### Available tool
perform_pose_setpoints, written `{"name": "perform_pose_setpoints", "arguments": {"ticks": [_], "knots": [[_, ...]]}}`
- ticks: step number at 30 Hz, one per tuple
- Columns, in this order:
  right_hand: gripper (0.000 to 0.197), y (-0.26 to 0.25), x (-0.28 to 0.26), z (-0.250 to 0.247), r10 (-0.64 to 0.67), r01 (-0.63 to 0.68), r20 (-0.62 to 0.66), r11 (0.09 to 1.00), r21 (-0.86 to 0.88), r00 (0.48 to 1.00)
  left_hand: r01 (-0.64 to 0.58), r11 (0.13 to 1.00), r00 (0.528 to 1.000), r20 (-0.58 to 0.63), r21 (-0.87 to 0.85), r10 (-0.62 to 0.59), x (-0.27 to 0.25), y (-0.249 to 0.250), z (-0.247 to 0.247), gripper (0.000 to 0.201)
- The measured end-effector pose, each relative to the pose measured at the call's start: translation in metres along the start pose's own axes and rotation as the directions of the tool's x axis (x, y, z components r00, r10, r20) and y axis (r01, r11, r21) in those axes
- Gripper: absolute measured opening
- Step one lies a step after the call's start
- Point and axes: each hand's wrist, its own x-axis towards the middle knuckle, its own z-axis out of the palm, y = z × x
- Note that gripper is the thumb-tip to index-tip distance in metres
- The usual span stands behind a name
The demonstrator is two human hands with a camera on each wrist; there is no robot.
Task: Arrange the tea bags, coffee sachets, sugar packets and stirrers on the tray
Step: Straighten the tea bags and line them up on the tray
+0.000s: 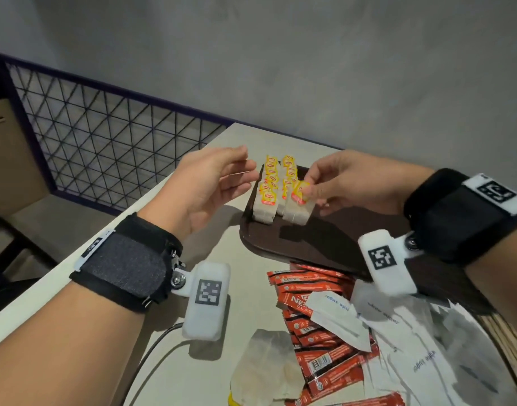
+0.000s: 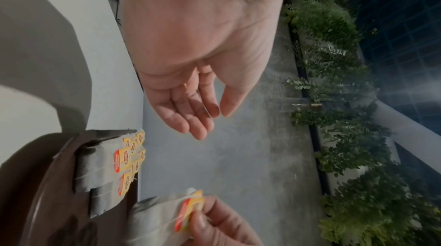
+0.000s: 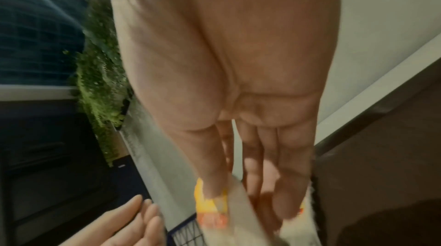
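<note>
A dark brown tray [image 1: 316,247] holds two rows of tea bags [image 1: 269,189] with yellow tags, standing on edge. My right hand [image 1: 308,191] pinches the yellow-and-red tag of a tea bag [image 1: 299,192] at the front of the right row. The left wrist view shows that pinch too: right hand [image 2: 214,220], tea bag [image 2: 188,210]. My left hand [image 1: 245,168] hovers left of the rows, fingers relaxed and holding nothing [image 2: 212,123]. Red coffee sachets [image 1: 313,291] and white sugar packets [image 1: 398,332] lie piled on the table in front of the tray. I see no stirrers.
A loose tea bag [image 1: 266,367] lies near the table's front. A black cable [image 1: 152,347] runs beside my left wrist. The table's left edge drops off toward a wire mesh railing [image 1: 105,136] and a cardboard box [image 1: 11,159]. A grey wall stands behind.
</note>
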Motion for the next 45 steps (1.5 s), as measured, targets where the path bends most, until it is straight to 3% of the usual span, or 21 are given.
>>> {"name": "perform_pose_setpoints", "arguments": {"ticks": [3,5,13,18,22,29,34,38,40,42,43,45], "knots": [[0.01,0.011,0.015,0.004,0.082,-0.082,0.146,0.997,-0.006,0.986,0.016,0.999,1.0,-0.024,0.042,-0.015,0.002,-0.002,-0.002,0.01],[0.003,0.017,0.024,0.008,0.097,-0.103,0.168,0.994,0.027,0.981,0.026,0.998,1.0,-0.016,0.055,-0.026,0.003,-0.004,-0.001,0.009],[0.017,0.032,0.049,0.019,0.176,-0.174,-0.07,0.984,0.026,0.982,0.043,0.994,0.999,0.001,0.098,-0.043,0.005,-0.006,0.001,0.006],[0.014,0.027,0.045,0.024,0.259,-0.254,-0.086,0.965,0.058,0.962,0.043,0.992,0.999,-0.006,0.123,-0.042,0.004,-0.008,0.002,0.005],[0.027,0.018,0.029,0.03,0.292,-0.29,-0.082,0.956,0.036,0.953,0.041,0.99,0.999,0.001,0.132,-0.041,0.002,-0.009,0.002,0.006],[0.043,0.016,0.026,0.043,0.221,-0.22,-0.06,0.975,0.025,0.973,0.032,0.991,0.999,-0.001,0.133,-0.032,0.0,-0.006,0.002,0.006],[0.04,0.015,0.035,0.05,0.196,-0.194,-0.103,0.98,0.037,0.975,0.022,0.992,1.0,-0.013,0.124,-0.02,-0.003,-0.002,0.005,0.007],[0.028,0.011,0.028,0.047,0.186,-0.191,-0.176,0.982,-0.013,0.967,-0.013,0.985,0.998,0.056,0.171,0.003,-0.016,0.007,0.014,0.009],[0.034,0.007,0.012,0.042,0.13,-0.174,-0.242,0.97,-0.168,0.961,-0.05,0.973,0.996,0.078,0.224,0.034,-0.029,0.014,0.015,0.015],[0.047,-0.002,-0.018,0.038,-0.018,-0.107,-0.276,0.896,-0.43,0.961,-0.113,0.942,0.992,0.081,0.317,0.092,-0.048,0.026,0.013,0.015],[0.045,-0.008,-0.041,0.041,-0.086,-0.052,-0.248,0.864,-0.501,0.965,-0.147,0.918,0.988,0.095,0.369,0.12,-0.06,0.033,0.012,0.012],[0.033,-0.016,-0.091,0.056,-0.147,0.082,-0.098,0.872,-0.482,0.984,-0.201,0.87,0.978,0.143,0.451,0.151,-0.087,0.048,0.009,0.009]]}}
